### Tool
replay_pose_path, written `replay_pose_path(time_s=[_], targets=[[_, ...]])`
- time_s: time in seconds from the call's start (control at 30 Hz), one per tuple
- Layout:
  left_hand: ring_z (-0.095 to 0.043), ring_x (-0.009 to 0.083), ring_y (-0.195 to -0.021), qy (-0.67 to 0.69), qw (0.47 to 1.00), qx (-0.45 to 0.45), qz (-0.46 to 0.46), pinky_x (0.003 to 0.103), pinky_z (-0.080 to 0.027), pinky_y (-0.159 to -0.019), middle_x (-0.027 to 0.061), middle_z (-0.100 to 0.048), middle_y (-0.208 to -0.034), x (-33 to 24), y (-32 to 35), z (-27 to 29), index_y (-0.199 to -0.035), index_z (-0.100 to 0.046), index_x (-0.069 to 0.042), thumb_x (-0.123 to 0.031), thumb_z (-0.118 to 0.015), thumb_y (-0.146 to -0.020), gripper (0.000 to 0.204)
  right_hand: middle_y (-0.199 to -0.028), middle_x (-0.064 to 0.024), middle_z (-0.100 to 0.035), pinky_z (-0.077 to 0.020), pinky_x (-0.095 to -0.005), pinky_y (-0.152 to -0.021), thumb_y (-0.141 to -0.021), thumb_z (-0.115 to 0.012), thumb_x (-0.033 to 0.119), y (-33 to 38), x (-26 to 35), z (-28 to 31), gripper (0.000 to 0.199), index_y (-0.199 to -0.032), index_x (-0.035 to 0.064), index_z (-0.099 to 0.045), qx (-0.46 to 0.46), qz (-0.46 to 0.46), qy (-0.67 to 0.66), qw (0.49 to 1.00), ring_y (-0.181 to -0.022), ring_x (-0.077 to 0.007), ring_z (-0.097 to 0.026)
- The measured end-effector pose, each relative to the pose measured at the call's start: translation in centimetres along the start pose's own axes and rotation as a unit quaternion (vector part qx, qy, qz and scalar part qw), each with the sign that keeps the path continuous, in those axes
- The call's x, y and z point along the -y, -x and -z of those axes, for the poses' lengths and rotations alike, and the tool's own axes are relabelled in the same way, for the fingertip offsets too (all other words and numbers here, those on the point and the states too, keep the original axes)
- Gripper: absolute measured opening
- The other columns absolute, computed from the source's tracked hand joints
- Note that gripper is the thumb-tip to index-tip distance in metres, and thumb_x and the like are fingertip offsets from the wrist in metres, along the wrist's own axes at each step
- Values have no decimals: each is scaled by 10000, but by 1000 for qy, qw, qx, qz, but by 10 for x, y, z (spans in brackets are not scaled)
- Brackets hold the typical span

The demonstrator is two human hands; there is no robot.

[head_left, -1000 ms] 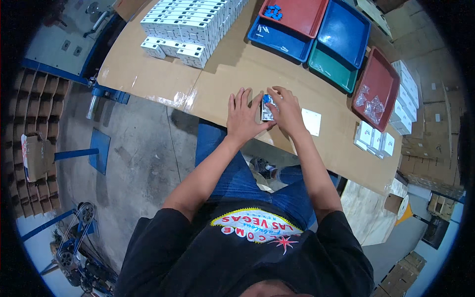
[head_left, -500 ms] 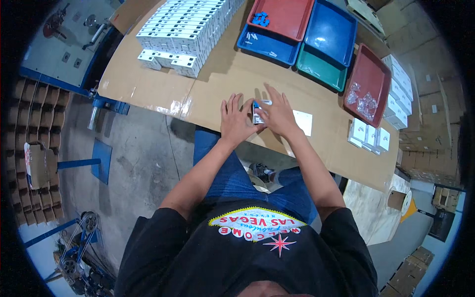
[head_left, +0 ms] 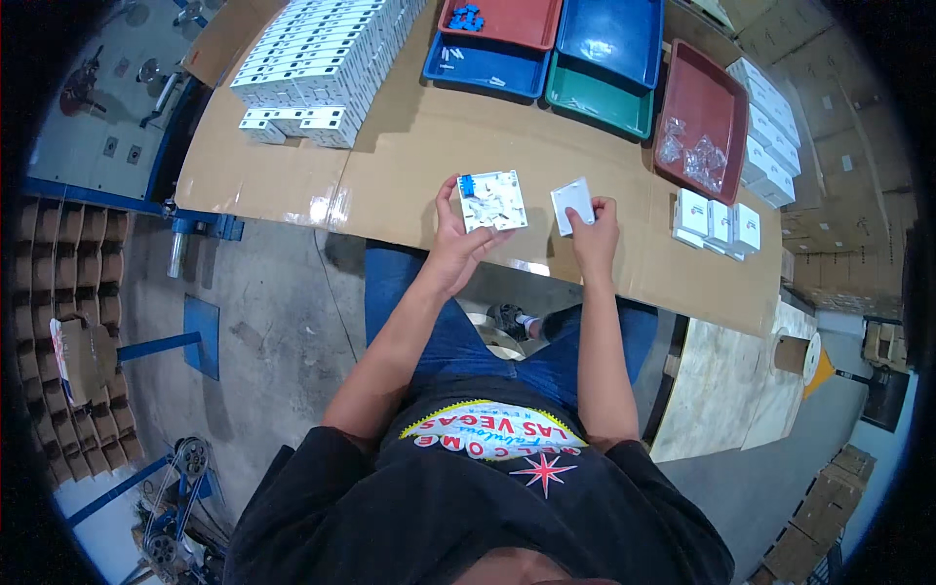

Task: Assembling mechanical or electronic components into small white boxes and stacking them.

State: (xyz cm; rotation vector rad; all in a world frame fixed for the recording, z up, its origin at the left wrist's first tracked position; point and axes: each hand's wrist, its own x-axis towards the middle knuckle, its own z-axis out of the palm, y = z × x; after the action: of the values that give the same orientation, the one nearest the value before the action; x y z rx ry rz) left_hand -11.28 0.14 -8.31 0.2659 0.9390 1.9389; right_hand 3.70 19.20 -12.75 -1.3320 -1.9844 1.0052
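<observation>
Square white switch module [head_left: 492, 201] held flat, back side up, blue part at its upper-left corner; nearly square, so no clear long axis, edges tilted slightly clockwise. Sits above the cardboard-covered surface [head_left: 390, 185], near its front edge. Gripped by the left hand [head_left: 456, 244], fingers clamped along its left and lower edges, thumb on the left side. Just right of it, a white cover plate [head_left: 571, 203], also flat, pinched at its lower edge by the right hand [head_left: 595, 234], fingers closed on it.

Further right, three small white boxes [head_left: 719, 220] in a row. Beyond them, a dark red tray [head_left: 704, 97] with clear plastic bags [head_left: 692, 154], and a stack of white boxes [head_left: 770, 136] alongside. At the far edge, four more trays: one red [head_left: 507, 34] with blue parts, two blue [head_left: 483, 68], one green [head_left: 595, 97]. Far left, a big block of white boxes [head_left: 322, 54], too many to count.
</observation>
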Motion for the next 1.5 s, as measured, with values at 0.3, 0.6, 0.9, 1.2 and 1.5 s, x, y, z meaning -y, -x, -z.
replay_pose_path(time_s=[0.3, 0.6, 0.9, 1.2, 1.5], targets=[[-694, 263, -1132, 3, 998, -31, 55, 450, -620, -891, 140, -643, -1304, -5, 10, -11, -1450, -446, -93, -218, -523, -1068, 410, -1168, -112, -690, -539, -352, -974, -896, -727, 19, 41, 46, 48, 345, -1220, -12, -613, 128, -105, -523, 836, -1092, -200, -673], [-621, 329, -1266, 158, 977, 69, 126, 563, -514, -1033, 119, -572, -1459, -7, 31, -48, -1525, -433, -171, -477, -390, -1094, 530, -1558, -295, -371, -396, -643, -1157, -930, -518, 123, 57, 87, 87, 711, -1574, 19, -238, 202, -93, -650, 726, -1471, -501, -350], [-493, 477, -1380, 263, 946, 118, 151, 658, -423, -1115, 164, -451, -1573, -5, 48, -54, -1601, -321, -261, -440, -304, -1120, 513, -1492, -291, -461, -426, -610, -1138, -944, -536, 531, 63, 100, 120, 895, -1633, 60, -213, 256, -37, -636, 727, -1463, -461, -385], [-494, 492, -1368, 240, 950, 120, 160, 619, -417, -1134, 222, -449, -1558, -6, 60, -51, -1605, -323, -253, -473, -327, -1107, 545, -1242, -102, -581, -450, -409, -1064, -1013, -478, 580, 76, 108, 92, 758, -1543, 39, -445, 188, 117, -310, 924, -1197, -212, -563], [-570, 331, -1321, 233, 955, 106, 147, 527, -481, -1086, 123, -533, -1500, -7, 69, -46, -1584, -364, -262, -486, -322, -1117, 520, -1322, -183, -561, -433, -411, -1082, -899, -727, 426, 85, 138, 78, 792, -1509, -1, -457, 181, 198, -91, 959, -1227, -311, -560]])
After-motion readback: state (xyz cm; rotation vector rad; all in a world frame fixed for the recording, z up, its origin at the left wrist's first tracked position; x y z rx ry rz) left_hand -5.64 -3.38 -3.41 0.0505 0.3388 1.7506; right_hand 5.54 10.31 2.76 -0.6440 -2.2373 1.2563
